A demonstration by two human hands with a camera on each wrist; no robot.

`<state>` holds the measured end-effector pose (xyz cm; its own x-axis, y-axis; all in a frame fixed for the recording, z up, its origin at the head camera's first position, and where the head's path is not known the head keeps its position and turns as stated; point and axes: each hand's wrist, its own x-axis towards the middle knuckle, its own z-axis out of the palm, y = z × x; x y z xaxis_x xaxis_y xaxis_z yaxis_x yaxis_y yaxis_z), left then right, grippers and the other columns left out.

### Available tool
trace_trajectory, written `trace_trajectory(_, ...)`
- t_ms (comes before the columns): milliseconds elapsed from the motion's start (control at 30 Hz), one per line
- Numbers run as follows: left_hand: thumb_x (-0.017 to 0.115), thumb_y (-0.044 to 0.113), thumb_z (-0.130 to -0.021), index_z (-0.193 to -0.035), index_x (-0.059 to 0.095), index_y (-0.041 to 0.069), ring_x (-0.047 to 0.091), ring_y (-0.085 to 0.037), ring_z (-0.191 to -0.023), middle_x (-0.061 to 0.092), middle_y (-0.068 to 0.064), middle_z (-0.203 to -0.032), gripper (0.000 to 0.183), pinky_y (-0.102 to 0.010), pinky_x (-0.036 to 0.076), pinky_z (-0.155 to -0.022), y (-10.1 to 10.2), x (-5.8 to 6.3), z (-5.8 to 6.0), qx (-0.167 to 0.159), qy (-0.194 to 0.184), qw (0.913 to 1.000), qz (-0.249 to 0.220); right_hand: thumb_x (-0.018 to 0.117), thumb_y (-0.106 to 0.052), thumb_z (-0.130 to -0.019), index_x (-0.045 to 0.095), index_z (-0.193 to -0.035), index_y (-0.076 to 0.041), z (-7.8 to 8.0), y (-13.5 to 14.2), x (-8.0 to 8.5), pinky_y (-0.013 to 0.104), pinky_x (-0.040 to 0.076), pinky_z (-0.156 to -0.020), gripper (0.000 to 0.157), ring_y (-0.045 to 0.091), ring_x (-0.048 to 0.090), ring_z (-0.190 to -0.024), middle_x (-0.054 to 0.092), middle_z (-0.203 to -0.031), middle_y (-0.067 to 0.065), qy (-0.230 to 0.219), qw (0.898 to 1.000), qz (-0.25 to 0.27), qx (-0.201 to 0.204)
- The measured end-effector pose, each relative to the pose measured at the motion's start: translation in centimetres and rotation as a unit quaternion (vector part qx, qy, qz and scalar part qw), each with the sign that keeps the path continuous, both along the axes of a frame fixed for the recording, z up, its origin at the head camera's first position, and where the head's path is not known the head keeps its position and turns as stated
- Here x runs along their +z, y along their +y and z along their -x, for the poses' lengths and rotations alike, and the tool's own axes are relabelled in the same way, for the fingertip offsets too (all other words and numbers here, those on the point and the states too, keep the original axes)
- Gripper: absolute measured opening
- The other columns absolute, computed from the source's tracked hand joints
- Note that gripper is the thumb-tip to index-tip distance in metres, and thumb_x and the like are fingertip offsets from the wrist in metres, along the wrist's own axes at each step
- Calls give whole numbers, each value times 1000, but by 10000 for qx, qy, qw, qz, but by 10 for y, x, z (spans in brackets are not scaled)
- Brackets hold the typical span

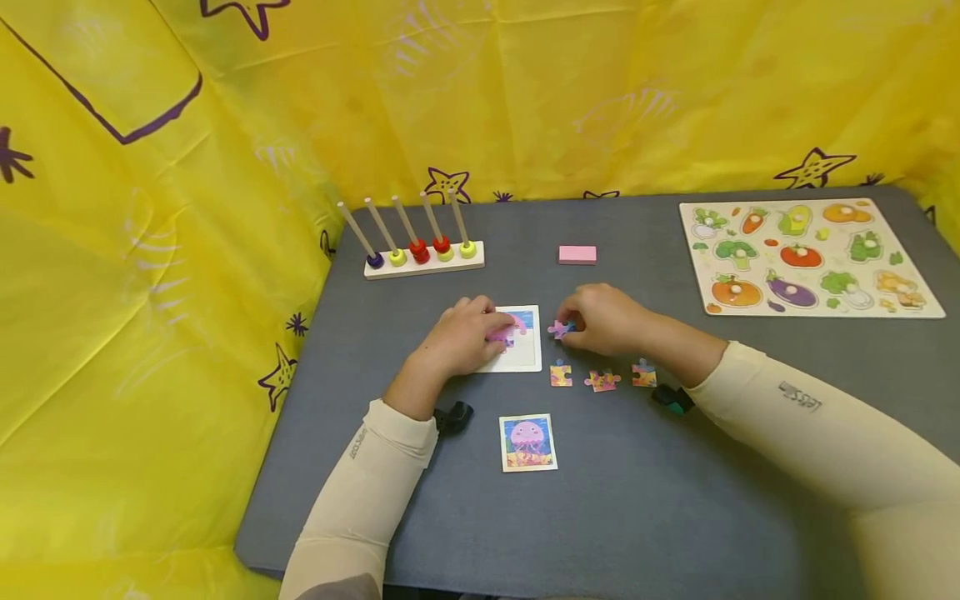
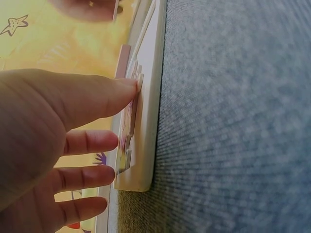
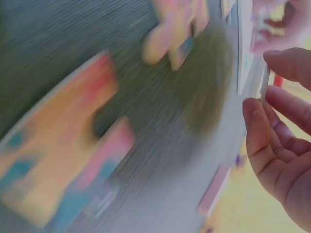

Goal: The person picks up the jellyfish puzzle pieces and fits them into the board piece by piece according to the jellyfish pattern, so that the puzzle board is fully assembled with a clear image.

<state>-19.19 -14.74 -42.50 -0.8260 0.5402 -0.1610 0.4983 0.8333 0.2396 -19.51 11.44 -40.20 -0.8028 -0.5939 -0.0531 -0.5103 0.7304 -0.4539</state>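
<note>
On the white puzzle tray [image 1: 529, 358] lie joined pink and blue puzzle pieces [image 1: 519, 323], partly covered by my left hand [image 1: 461, 335]. In the left wrist view its thumb [image 2: 104, 94] presses on the pieces, the other fingers straight beside them. My right hand [image 1: 606, 319], just right of the tray, pinches a pink and blue puzzle piece [image 1: 557, 330] between thumb and fingertips. The right wrist view shows that piece [image 3: 265, 83] edge-on. Nearer me lie a yellow-orange puzzle piece [image 1: 560, 374], an orange-pink one [image 1: 602, 381] and another with a blue knob [image 1: 644, 374].
A jellyfish picture card [image 1: 528, 443] lies in front of the tray. Behind stand a peg stacker [image 1: 424, 260] with coloured rings and a pink block [image 1: 577, 255]. At the back right lies a vegetable puzzle board [image 1: 812, 258]. Yellow cloth [image 1: 525, 100] hangs along the grey table's far side.
</note>
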Motion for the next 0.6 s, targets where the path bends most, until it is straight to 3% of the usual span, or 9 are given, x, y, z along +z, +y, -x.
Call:
trace_trajectory(267, 67, 34, -97, -133, 67, 24, 52, -26, -118, 59, -3, -130, 37, -47, 44, -102, 1, -1, 2, 11, 60, 10000, -13, 82, -22, -85, 77, -97, -6, 11, -45, -6, 41, 52, -78, 21, 22, 61, -83, 70, -87, 4, -217, 9991, -195, 315)
trace_trajectory(600, 64, 33, -98, -127, 71, 23, 54, -25, -113, 61, -3, -125, 31, -46, 46, -96, 0, 0, 4, 120, 91, 9998, -99, 79, -17, -84, 80, -95, -7, 15, -63, -9, 43, 52, -84, 15, 25, 63, -90, 74, -92, 6, -288, 9984, -302, 369)
